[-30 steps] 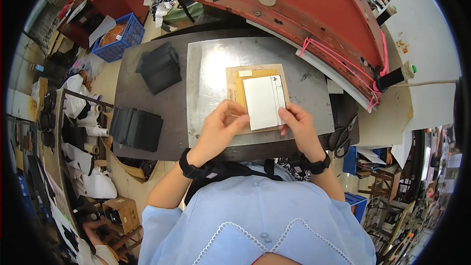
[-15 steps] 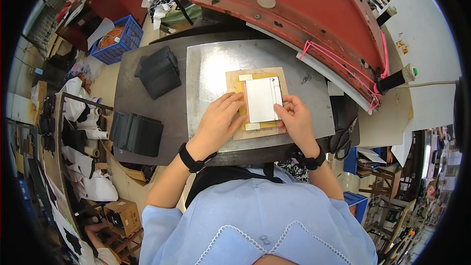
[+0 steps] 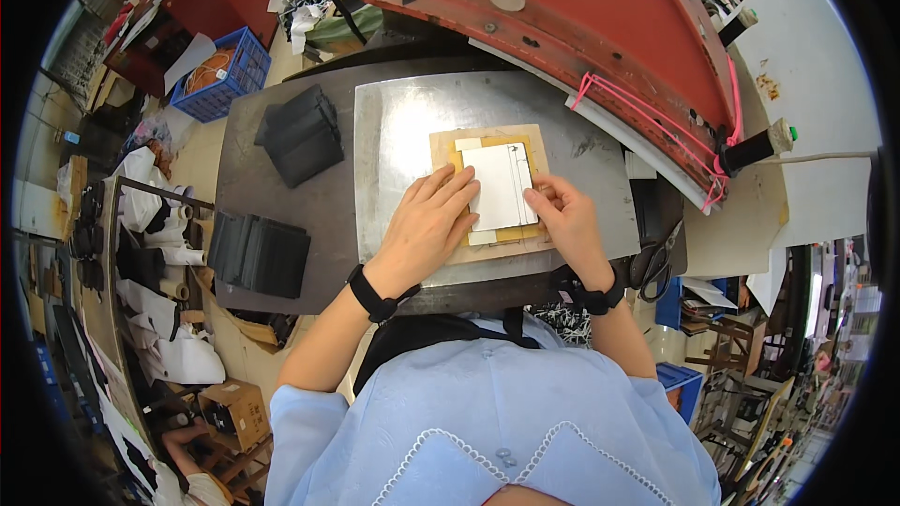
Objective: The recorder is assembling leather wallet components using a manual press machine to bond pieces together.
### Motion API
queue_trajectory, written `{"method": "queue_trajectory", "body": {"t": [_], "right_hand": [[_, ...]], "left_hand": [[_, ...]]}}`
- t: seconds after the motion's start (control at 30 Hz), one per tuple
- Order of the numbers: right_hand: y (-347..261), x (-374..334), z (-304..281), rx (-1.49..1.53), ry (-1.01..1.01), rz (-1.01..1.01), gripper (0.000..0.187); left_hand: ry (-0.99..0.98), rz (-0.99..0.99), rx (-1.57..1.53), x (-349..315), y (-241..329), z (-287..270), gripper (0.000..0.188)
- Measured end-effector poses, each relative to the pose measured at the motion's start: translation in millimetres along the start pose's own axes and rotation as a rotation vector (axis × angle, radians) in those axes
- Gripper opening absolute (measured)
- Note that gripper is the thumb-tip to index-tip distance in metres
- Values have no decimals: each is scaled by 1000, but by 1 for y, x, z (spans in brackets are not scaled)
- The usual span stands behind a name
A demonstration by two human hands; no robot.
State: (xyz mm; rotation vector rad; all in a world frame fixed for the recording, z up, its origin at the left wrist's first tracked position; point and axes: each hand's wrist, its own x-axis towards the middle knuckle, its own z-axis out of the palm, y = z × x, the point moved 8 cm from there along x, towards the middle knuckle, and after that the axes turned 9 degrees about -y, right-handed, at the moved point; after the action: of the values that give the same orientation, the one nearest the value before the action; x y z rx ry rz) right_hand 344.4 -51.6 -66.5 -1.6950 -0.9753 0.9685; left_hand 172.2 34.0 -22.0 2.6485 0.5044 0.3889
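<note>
On a yellow-and-tan board (image 3: 441,145) lies a white rectangular card (image 3: 497,183) with thin dark lines along its right side. My left hand (image 3: 427,220) rests flat with its fingers stretched, the fingertips on the card's left edge. At the card's right edge is my right hand (image 3: 567,220), thumb and curled fingers pinching that edge; the fingers under it are partly hidden. Pale strips show on the board above and below the card. The board sits on a shiny metal plate (image 3: 394,122) on the dark table.
Two stacks of black flat pieces, one upper (image 3: 305,136) and one lower (image 3: 258,253), lie on the table's left. A large red machine part (image 3: 562,9) with pink cords overhangs the back right. Black scissors (image 3: 654,262) lie at the right edge. A blue crate (image 3: 223,75) stands beyond.
The card has shifted slightly left and now covers the reddish strip along its left side. My left hand has moved up and right onto its edge; my right thumb has drawn back to the right edge.
</note>
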Motion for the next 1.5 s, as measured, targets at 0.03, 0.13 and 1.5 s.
{"method": "queue_trajectory", "body": {"t": [0.03,0.13,1.5], "right_hand": [[0,0,-1,10,11,-13,30],[-2,-1,-1,-14,35,-56,31],[-9,17,2,-42,-48,-90,25]], "left_hand": [[1,1,3,1,0,0,40],[6,5,-6,2,-2,3,39],[-9,91,-24,17,1,-2,28]]}}
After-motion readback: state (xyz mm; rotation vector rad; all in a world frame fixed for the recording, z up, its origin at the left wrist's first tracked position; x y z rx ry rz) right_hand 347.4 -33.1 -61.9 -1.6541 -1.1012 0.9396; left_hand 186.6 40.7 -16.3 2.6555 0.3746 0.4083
